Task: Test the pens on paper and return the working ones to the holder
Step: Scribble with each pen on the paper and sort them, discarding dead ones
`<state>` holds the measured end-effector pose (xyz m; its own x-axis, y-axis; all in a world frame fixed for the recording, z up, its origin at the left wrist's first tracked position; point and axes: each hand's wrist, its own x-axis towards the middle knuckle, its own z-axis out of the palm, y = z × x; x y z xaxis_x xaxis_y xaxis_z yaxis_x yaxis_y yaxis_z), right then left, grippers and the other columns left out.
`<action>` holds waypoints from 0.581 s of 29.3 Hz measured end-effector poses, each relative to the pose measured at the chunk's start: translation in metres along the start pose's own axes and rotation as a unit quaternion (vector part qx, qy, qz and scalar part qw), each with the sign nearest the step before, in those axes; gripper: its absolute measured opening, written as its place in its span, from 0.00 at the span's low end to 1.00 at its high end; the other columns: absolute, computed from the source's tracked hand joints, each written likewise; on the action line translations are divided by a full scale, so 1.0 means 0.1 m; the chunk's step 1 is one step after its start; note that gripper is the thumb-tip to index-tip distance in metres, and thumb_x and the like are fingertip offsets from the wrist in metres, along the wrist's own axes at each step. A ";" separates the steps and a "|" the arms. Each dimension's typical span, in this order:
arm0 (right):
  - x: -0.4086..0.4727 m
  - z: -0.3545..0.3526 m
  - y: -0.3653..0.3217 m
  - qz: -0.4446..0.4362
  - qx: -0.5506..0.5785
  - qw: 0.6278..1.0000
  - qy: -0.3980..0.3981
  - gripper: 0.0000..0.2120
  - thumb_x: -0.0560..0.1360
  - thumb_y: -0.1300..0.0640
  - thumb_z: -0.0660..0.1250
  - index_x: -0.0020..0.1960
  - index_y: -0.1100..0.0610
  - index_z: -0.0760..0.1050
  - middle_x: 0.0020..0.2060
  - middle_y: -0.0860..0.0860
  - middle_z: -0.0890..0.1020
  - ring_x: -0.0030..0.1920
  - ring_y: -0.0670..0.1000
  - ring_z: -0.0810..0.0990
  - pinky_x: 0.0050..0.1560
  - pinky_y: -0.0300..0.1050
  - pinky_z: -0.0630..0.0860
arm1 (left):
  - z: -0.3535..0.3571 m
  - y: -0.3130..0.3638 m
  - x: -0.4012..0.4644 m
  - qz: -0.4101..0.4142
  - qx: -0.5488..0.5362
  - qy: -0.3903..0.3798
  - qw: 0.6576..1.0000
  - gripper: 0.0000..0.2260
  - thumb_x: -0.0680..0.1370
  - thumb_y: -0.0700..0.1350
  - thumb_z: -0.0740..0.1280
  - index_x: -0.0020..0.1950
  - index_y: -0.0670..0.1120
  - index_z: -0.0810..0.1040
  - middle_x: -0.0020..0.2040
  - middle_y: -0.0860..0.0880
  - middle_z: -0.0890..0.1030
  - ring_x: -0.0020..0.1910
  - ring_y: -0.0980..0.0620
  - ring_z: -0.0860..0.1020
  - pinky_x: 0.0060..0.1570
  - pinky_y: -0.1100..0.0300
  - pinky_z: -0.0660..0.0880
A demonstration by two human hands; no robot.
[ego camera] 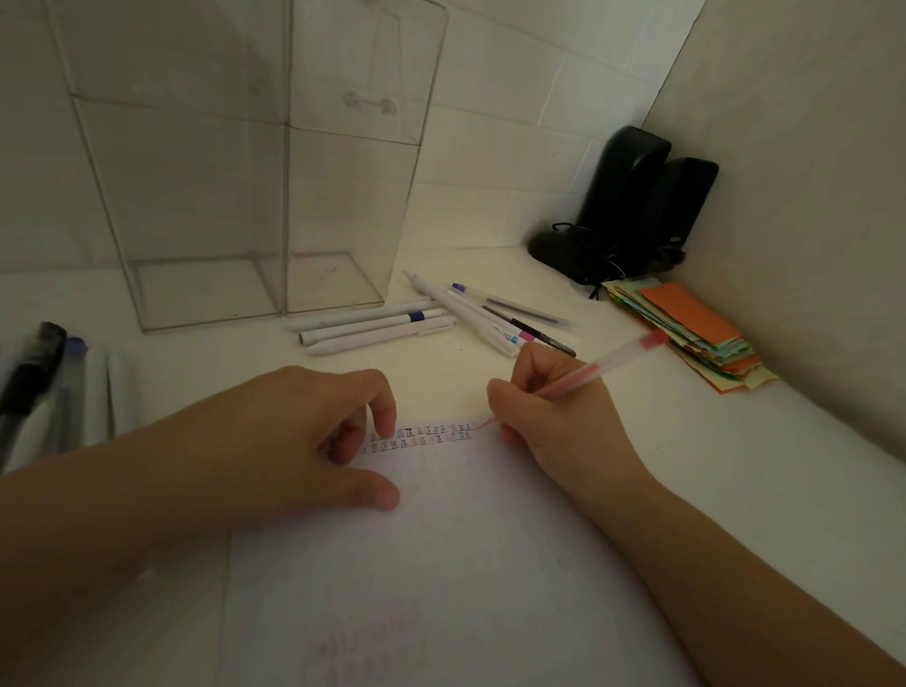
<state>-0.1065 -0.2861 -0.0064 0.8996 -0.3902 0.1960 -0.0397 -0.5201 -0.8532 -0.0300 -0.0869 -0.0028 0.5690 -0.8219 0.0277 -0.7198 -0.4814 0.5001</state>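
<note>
Writing with a red pen [590, 372] pinched in right hand [550, 406] fingers, tip at the paper [448, 549] top edge; left hand [300, 441] fingers loosely curled, pressing paper on counter [753, 461].

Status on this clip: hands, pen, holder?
Right hand grips red pen, tip at the marks' right end. Left hand fingertips pin the paper. Clear holder holds no pens. Nothing in the way.
</note>
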 end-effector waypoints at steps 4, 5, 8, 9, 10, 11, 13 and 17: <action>0.00 0.01 0.00 0.002 -0.005 1.000 -0.007 0.09 0.69 0.65 0.67 0.33 0.65 0.69 0.22 0.51 0.73 0.21 0.41 0.69 0.24 0.30 0.67 | 0.00 -0.01 0.00 0.008 0.004 -0.005 1.000 0.16 0.62 0.65 0.66 0.42 0.59 0.69 0.45 0.65 0.73 0.37 0.64 0.72 0.34 0.68 0.67; 0.00 0.01 0.00 -0.001 -0.009 1.000 -0.006 0.09 0.69 0.65 0.67 0.33 0.65 0.69 0.22 0.52 0.73 0.22 0.42 0.69 0.24 0.30 0.67 | 0.00 -0.01 0.00 0.007 0.005 -0.005 1.000 0.16 0.62 0.66 0.66 0.42 0.59 0.69 0.44 0.65 0.73 0.37 0.64 0.72 0.34 0.68 0.67; 0.00 0.01 0.00 -0.005 -0.015 1.000 0.003 0.09 0.69 0.66 0.67 0.33 0.66 0.68 0.23 0.53 0.73 0.22 0.42 0.68 0.24 0.31 0.66 | 0.00 -0.02 0.00 0.011 0.007 -0.005 1.000 0.15 0.62 0.65 0.66 0.41 0.59 0.70 0.44 0.63 0.74 0.37 0.64 0.71 0.35 0.69 0.67; -0.01 0.01 0.00 -0.004 -0.016 1.000 0.003 0.09 0.69 0.66 0.67 0.33 0.66 0.68 0.22 0.52 0.72 0.22 0.42 0.68 0.24 0.31 0.66 | 0.00 -0.02 0.00 0.014 0.007 -0.006 1.000 0.15 0.63 0.65 0.67 0.41 0.59 0.70 0.45 0.64 0.73 0.37 0.64 0.71 0.36 0.69 0.67; -0.01 0.00 0.00 -0.004 -0.017 1.000 -0.001 0.09 0.68 0.66 0.67 0.32 0.65 0.68 0.22 0.52 0.72 0.22 0.42 0.68 0.24 0.31 0.66 | 0.00 -0.02 0.00 0.016 0.008 -0.006 1.000 0.14 0.63 0.65 0.67 0.41 0.59 0.70 0.46 0.65 0.72 0.38 0.65 0.71 0.36 0.70 0.67; -0.01 0.00 0.01 -0.006 -0.018 1.000 -0.005 0.10 0.68 0.66 0.67 0.32 0.64 0.68 0.22 0.51 0.72 0.22 0.43 0.68 0.24 0.31 0.66 | 0.00 -0.02 0.00 0.016 0.008 -0.008 1.000 0.14 0.63 0.64 0.67 0.40 0.59 0.70 0.47 0.66 0.71 0.38 0.65 0.71 0.37 0.70 0.67; 0.00 0.00 0.00 -0.009 -0.019 1.000 -0.009 0.11 0.68 0.66 0.66 0.30 0.61 0.67 0.21 0.49 0.70 0.21 0.42 0.67 0.24 0.31 0.65 | 0.00 -0.02 -0.01 0.015 0.008 -0.010 1.000 0.14 0.63 0.64 0.67 0.40 0.59 0.70 0.47 0.66 0.71 0.38 0.65 0.71 0.37 0.70 0.67; 0.00 0.00 0.01 -0.016 -0.026 1.000 -0.003 0.10 0.68 0.66 0.66 0.31 0.62 0.67 0.22 0.51 0.71 0.21 0.42 0.67 0.24 0.31 0.64 | 0.01 -0.02 -0.01 0.020 0.014 -0.003 1.000 0.13 0.64 0.64 0.67 0.41 0.59 0.70 0.48 0.66 0.71 0.40 0.64 0.71 0.36 0.69 0.67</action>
<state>-0.1065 -0.2865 -0.0079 0.9038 -0.3670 0.2201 -0.0328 -0.5721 -0.8195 -0.0292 -0.0855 -0.0043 0.5377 -0.8421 0.0415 -0.7524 -0.4570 0.4744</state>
